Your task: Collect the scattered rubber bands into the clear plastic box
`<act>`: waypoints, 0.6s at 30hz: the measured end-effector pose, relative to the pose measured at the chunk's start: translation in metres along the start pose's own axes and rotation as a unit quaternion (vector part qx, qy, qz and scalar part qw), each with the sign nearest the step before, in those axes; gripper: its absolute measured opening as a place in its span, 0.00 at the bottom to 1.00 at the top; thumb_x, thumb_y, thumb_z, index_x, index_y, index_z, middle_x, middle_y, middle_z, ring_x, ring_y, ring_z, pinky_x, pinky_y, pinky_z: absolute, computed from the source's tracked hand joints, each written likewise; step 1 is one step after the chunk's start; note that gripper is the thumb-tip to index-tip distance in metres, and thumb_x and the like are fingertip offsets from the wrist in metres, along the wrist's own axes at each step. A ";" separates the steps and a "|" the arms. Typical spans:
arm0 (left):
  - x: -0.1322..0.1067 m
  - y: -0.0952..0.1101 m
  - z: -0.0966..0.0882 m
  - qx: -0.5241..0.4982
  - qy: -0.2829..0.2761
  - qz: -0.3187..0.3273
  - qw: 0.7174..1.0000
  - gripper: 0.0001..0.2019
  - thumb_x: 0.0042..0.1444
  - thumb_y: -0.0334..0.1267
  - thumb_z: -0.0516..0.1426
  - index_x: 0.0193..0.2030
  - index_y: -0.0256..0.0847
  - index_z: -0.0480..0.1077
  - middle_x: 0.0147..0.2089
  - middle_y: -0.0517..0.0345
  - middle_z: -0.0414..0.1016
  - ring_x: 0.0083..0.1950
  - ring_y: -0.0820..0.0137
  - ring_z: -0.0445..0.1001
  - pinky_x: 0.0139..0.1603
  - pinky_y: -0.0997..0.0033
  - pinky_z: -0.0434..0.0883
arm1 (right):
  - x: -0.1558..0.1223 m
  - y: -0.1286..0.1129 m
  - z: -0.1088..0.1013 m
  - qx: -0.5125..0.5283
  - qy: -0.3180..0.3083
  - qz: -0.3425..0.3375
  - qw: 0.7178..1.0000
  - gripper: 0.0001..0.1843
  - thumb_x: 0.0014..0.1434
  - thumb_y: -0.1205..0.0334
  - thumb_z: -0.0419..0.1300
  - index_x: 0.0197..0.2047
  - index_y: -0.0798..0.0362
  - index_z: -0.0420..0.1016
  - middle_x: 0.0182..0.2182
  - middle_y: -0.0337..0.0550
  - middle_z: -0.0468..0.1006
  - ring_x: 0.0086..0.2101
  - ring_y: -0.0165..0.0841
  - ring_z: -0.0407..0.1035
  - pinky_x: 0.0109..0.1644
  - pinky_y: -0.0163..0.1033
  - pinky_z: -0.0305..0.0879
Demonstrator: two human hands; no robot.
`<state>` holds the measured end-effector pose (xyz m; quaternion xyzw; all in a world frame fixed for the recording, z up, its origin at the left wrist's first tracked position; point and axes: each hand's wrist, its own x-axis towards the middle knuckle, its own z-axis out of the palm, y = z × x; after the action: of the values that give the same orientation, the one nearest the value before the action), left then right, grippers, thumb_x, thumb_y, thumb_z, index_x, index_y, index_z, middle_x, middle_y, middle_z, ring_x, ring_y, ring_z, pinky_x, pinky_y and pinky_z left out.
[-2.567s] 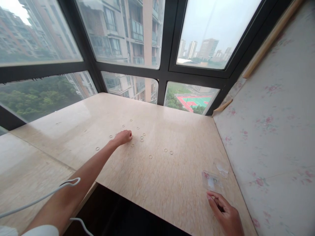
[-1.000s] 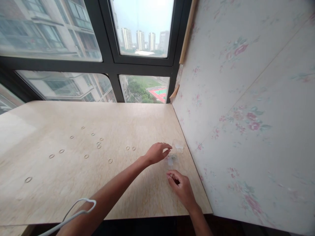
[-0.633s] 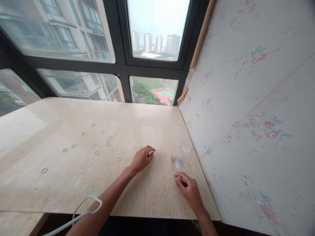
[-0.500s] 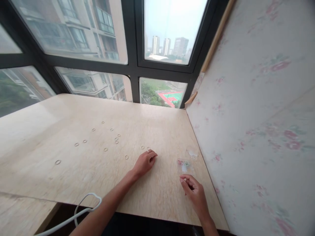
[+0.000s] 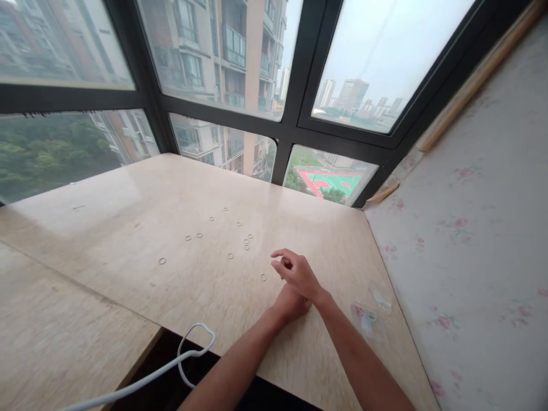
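My right hand (image 5: pixel 297 273) reaches across above my left hand, with its thumb and index finger apart and the other fingers curled. No held thing shows between those two fingertips. Beneath it, my left hand (image 5: pixel 291 302) rests on the wooden tabletop (image 5: pixel 205 297), mostly covered; the part that shows looks curled closed, and its contents are hidden. A thin ring (image 5: pixel 264 278) lies just left of both hands. Several similar rings are scattered farther left, among them a cluster with one ring (image 5: pixel 247 247) and a lone ring (image 5: pixel 162 261).
To the right sits a clear plastic box (image 5: pixel 367 326) with small red and green items, beside a clear piece of plastic (image 5: pixel 381 299). A white cable (image 5: pixel 180 358) loops over the front edge gap. Windows and a floral-papered wall (image 5: pixel 471 257) border the table.
My right hand has moved from beside the clear box leftward, over my left hand. The camera view has turned left, so the table appears shifted right.
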<state>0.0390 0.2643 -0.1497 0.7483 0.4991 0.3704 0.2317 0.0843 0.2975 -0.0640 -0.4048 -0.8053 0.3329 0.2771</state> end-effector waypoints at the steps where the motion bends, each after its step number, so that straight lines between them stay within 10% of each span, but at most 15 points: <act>1: 0.000 0.000 -0.002 0.001 -0.015 0.016 1.000 0.09 0.50 0.28 0.52 0.37 0.37 0.70 0.36 0.52 0.73 0.39 0.65 0.70 0.39 0.70 0.67 | 0.021 0.001 0.006 -0.061 -0.042 -0.005 0.997 0.14 0.63 0.58 0.50 0.48 0.55 0.70 0.20 0.32 0.66 0.23 0.25 0.65 0.31 0.29 0.60; 8: 0.001 -0.001 -0.011 -0.035 -0.028 0.082 0.996 0.10 0.51 0.28 0.50 0.38 0.35 0.69 0.43 0.46 0.76 0.44 0.59 0.74 0.45 0.63 0.70 | 0.124 0.022 0.046 -0.266 -0.195 -0.020 0.944 0.18 0.54 0.68 0.56 0.49 0.53 0.72 0.26 0.38 0.76 0.29 0.29 0.68 0.31 0.31 0.56; 18: 0.000 -0.007 -0.004 -0.028 -0.045 0.073 0.996 0.09 0.51 0.27 0.50 0.37 0.35 0.70 0.43 0.46 0.76 0.45 0.59 0.74 0.46 0.61 0.70 | 0.142 0.031 0.057 -0.438 -0.250 -0.091 0.859 0.15 0.64 0.59 0.48 0.46 0.53 0.73 0.38 0.54 0.78 0.40 0.42 0.72 0.39 0.38 0.59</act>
<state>0.0323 0.2670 -0.1520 0.7918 0.4220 0.3658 0.2472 -0.0155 0.4125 -0.0981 -0.3127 -0.9434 0.0087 -0.1105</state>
